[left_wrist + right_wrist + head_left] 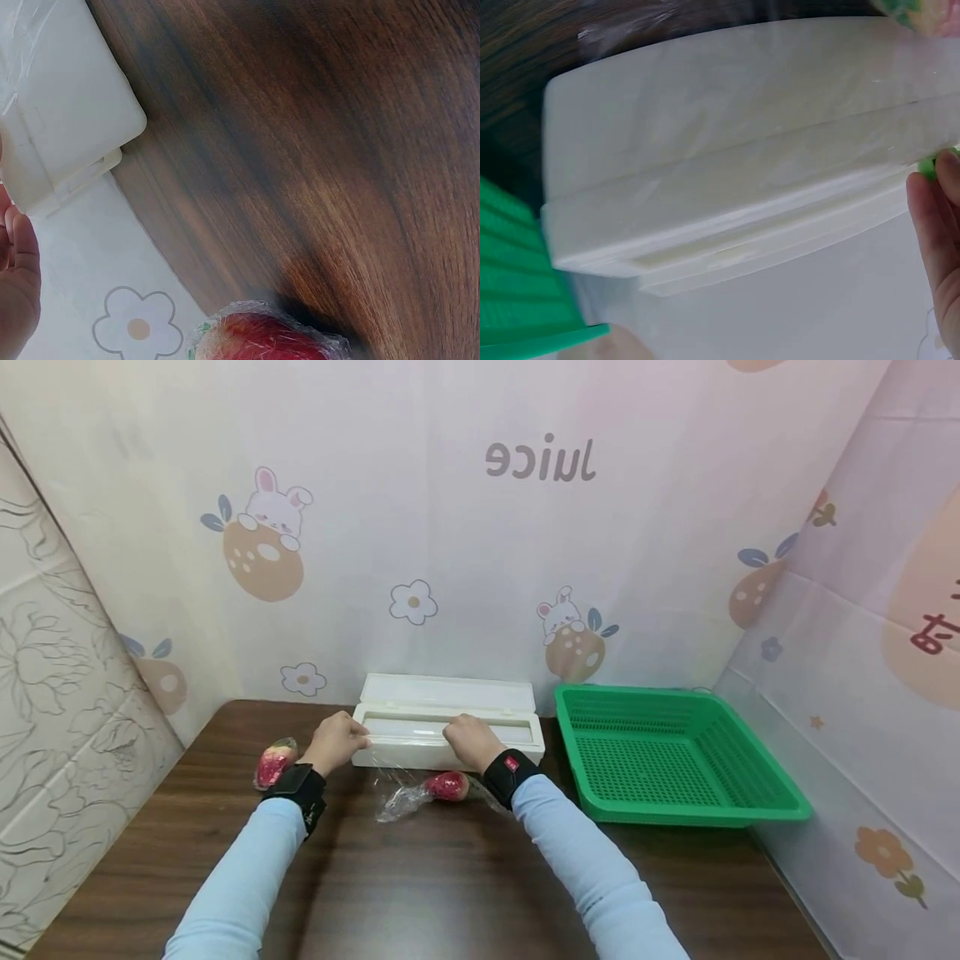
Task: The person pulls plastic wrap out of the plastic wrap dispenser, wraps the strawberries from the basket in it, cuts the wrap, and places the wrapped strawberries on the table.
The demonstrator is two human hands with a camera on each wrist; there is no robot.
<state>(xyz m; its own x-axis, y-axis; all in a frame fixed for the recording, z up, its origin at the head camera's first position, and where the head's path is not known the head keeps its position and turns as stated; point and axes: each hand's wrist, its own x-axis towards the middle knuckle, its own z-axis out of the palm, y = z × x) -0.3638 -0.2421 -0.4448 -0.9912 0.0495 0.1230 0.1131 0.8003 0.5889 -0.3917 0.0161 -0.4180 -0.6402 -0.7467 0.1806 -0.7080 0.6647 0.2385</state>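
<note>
A white cling film dispenser (405,754) stands at the back of the table with its lid (450,692) raised. My left hand (333,743) grips its left end, fingers bent at the top edge; the left wrist view shows only part of that hand (19,285). Near the middle of the top edge, my right hand (472,742) pinches a small green slide cutter (928,166), mostly hidden by the fingers. Clear cling film (390,781) hangs down the dispenser's front onto the table. On that film lies a red-and-yellow fruit (447,786), just in front of the dispenser.
Left of my left hand lies another red-and-yellow fruit (275,764), wrapped in film. A green plastic basket (697,818) stands right of the dispenser. Behind the brown wooden table (420,893) hangs a printed cloth (450,527).
</note>
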